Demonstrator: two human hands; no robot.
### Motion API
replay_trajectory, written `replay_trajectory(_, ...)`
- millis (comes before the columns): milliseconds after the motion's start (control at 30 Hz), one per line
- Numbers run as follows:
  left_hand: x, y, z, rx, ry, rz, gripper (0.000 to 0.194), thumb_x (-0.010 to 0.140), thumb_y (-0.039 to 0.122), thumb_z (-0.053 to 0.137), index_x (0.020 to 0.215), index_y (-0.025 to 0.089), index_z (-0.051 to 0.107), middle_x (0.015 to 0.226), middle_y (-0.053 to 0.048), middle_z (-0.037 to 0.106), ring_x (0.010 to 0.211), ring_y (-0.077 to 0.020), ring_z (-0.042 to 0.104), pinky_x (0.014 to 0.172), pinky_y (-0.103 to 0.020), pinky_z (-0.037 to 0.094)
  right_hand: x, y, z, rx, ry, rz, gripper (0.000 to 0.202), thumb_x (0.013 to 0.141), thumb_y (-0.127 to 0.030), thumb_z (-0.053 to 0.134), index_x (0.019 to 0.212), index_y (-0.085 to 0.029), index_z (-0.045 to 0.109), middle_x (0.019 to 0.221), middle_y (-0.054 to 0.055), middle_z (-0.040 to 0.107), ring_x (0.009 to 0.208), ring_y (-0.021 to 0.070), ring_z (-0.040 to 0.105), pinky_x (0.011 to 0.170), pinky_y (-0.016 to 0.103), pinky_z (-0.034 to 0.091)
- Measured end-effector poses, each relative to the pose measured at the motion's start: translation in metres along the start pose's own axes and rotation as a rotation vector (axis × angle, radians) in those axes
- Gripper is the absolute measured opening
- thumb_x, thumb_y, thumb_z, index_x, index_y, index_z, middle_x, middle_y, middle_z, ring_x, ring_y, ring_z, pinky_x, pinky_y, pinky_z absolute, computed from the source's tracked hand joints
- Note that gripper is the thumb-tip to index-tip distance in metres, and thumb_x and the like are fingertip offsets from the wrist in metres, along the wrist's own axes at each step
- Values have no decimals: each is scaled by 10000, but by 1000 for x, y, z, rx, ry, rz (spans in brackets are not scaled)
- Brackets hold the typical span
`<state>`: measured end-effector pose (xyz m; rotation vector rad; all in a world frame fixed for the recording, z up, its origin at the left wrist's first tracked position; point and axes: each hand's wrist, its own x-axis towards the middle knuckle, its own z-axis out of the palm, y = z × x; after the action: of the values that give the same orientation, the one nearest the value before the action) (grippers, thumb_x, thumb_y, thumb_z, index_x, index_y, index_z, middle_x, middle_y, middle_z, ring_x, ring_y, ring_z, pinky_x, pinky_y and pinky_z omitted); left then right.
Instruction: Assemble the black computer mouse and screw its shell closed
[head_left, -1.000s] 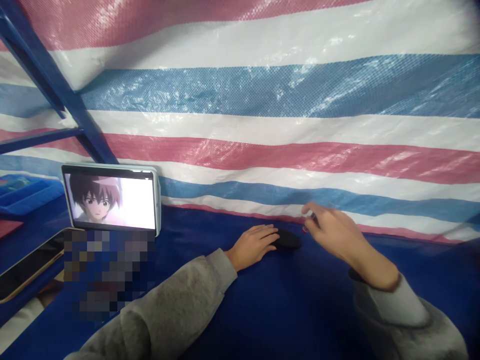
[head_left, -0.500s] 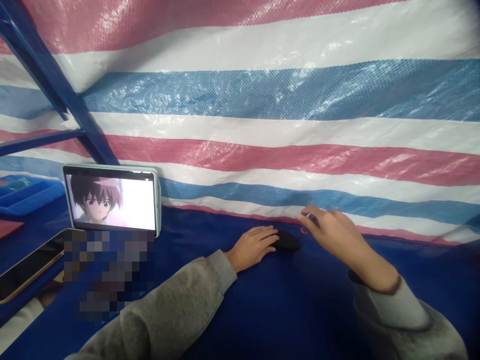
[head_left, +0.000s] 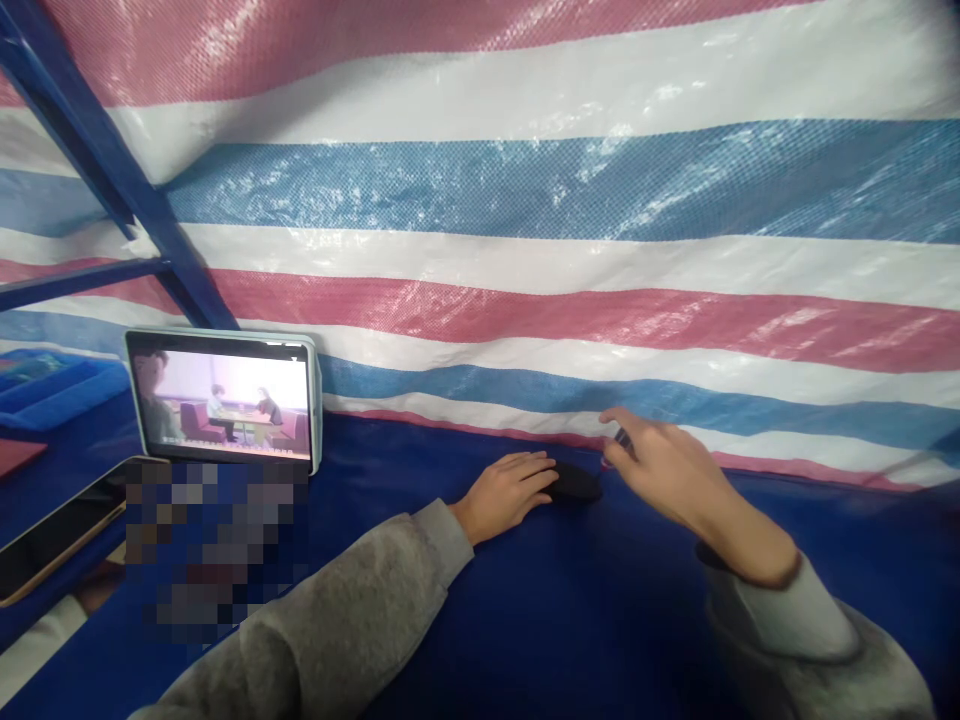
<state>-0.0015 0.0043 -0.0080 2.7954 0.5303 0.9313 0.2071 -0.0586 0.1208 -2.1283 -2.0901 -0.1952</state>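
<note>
My left hand [head_left: 510, 490] lies palm down on the blue surface, its fingers and thumb closed about the left end of a black, flat, rounded object [head_left: 577, 482]. What kind of object this is does not show clearly. To the right, my right hand [head_left: 664, 465] is raised beside the black object's far right end, with the index finger stretched forward. Between its curled fingers a small dark, slim thing [head_left: 622, 438] shows in part, with a reddish bit [head_left: 605, 463] below it. The fingers hide most of it.
A tablet [head_left: 225, 400] playing a cartoon stands at the left, with a phone [head_left: 71, 520] before it. Behind them are a blue tray [head_left: 82, 390] and a blue frame post [head_left: 142, 190]. A striped tarp [head_left: 525, 190] hangs behind the table. Another person's sleeve [head_left: 45, 640] reaches in at lower left.
My right hand's index finger has lifted and straightened slightly, and the hand has shifted a little to the right. My left hand and the black object have stayed put. The tablet's picture differs.
</note>
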Motion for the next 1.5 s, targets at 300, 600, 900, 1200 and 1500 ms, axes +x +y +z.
replay_trajectory(300, 0, 0, 0, -1, 10, 2, 300, 994, 352, 484, 1224, 187, 584, 1314, -72, 606, 1274, -186, 532, 1096, -358, 437, 1, 0, 2, 24, 15, 5, 313, 931, -370, 384, 1084, -226, 615, 768, 45, 731, 710, 246, 672, 605, 307, 371)
replay_trajectory(600, 1, 1, -2, -6, 8, 3, 304, 1000, 354, 471, 1229, 187, 581, 1317, -74, 603, 1278, -191, 527, 1098, -370, 434, 0, -2, 0, 14, 0, 11, 383, 950, -444, 348, 1143, -219, 590, 743, 50, 724, 703, 255, 674, 591, 306, 365)
replay_trajectory(900, -1, -1, 1, -9, 18, 12, 301, 991, 340, 496, 1225, 172, 583, 1317, -73, 602, 1281, -185, 521, 1111, -349, 417, 3, 5, 9, 63, 62, 17, 341, 925, -429, 418, 1121, -219, 601, 683, 39, 707, 669, 238, 669, 586, 295, 368)
replay_trajectory(1200, 0, 0, 0, -22, 5, -6, 306, 998, 351, 476, 1237, 186, 573, 1323, -73, 597, 1281, -188, 522, 1105, -352, 422, 2, 1, 8, 186, 47, -33, 323, 897, -288, 424, 1184, -218, 556, 700, 14, 689, 626, 209, 646, 581, 287, 378)
replay_trajectory(1500, 0, 1, -1, -32, -55, -42, 369, 950, 345, 570, 1281, 192, 513, 1370, -89, 550, 1311, -215, 485, 1109, -382, 402, -9, 12, 11, 241, 103, 117, 357, 936, -409, 385, 1177, -216, 564, 474, -22, 550, 486, 212, 572, 528, 289, 330)
